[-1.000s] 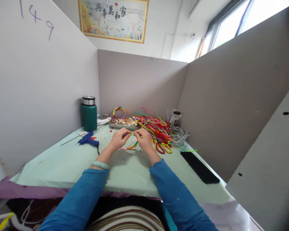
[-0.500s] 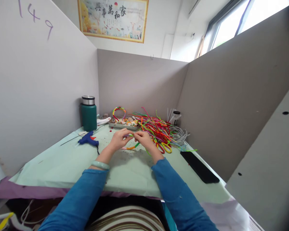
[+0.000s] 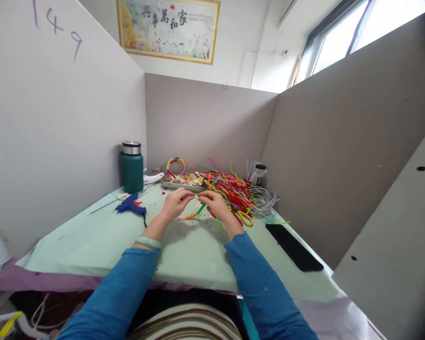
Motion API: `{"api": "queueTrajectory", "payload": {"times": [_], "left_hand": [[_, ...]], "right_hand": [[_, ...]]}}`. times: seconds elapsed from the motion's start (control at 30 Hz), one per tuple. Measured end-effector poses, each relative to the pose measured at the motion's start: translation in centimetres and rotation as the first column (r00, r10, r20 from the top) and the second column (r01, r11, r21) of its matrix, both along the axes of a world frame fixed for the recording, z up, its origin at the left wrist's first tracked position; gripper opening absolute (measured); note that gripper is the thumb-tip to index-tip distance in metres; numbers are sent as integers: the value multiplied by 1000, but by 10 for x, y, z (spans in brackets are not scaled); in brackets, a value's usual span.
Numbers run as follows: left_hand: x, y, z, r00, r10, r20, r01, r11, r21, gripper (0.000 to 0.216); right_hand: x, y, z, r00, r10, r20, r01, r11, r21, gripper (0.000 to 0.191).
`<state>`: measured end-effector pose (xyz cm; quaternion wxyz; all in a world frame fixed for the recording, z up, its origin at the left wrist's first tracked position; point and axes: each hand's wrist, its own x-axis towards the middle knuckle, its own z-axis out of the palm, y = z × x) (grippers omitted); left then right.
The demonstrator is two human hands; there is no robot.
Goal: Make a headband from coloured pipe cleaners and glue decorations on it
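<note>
My left hand is closed in a pinch on a hoop wrapped in coloured pipe cleaners. Pink, orange and green bands show on the part of it that hangs below my fingers. My right hand pinches a yellow-green pipe cleaner at the top of the hoop, its fingertips a little apart from those of the left. A thin green strand trails below my right hand. The rest of the hoop is hidden behind my hands.
Behind my hands are a metal tray of small pieces, a similar wrapped hoop and a heap of pipe cleaners. A blue glue gun and green bottle stand left; grey wire coils and a black strip lie right.
My right hand has moved slightly right, away from my left, so more of the yellow-green pipe cleaner shows between the fingertips. The left hand keeps its pinch.
</note>
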<state>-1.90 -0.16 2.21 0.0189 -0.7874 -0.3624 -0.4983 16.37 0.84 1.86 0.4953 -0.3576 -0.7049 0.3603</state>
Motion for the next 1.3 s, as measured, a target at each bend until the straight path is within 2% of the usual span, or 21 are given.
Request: {"api": "queueTrajectory", "payload": {"times": [0.1,0.3,0.47,0.7,0.77,0.83,0.93,1.0,1.07,1.17,1.3], "left_hand": [[-1,2,-1,1000,7,25,-8,1000,15,17],[-3,7,-3,995,22,102,-21,1000,-8,17],[-4,8,-2,986,9,165,-4,1000,-29,18],[-4,10,-2,979,-1,206,14,998,-64,21],[-4,10,-2,976,7,218,9,997,-72,21],[-4,10,-2,975,37,218,-18,996,-86,21],[-5,9,-2,973,99,207,-81,992,-92,22],[-5,8,-1,969,138,203,-123,989,-84,22],[-5,7,-1,965,170,201,-155,984,-85,22],[-4,6,0,965,188,183,-168,979,-118,21],[-3,5,0,973,173,152,-153,979,-138,21]], "right_hand": [[3,3,-1,1000,-8,27,8,1000,0,26],[3,5,-1,993,-111,38,107,991,83,23],[1,1,0,995,-53,-84,47,996,-70,31],[1,5,-2,981,-4,-193,-35,980,-198,32],[1,7,-4,983,-23,-184,-16,978,-207,32],[2,8,-6,991,-76,-110,59,988,-145,34],[0,5,-5,982,-186,37,181,977,110,31],[-2,1,-4,958,-267,104,223,922,316,23],[-4,-2,-3,933,-338,127,251,860,444,19],[-4,-2,-2,916,-395,66,322,824,466,22],[-1,4,-1,930,-363,-57,354,844,403,24]]}}
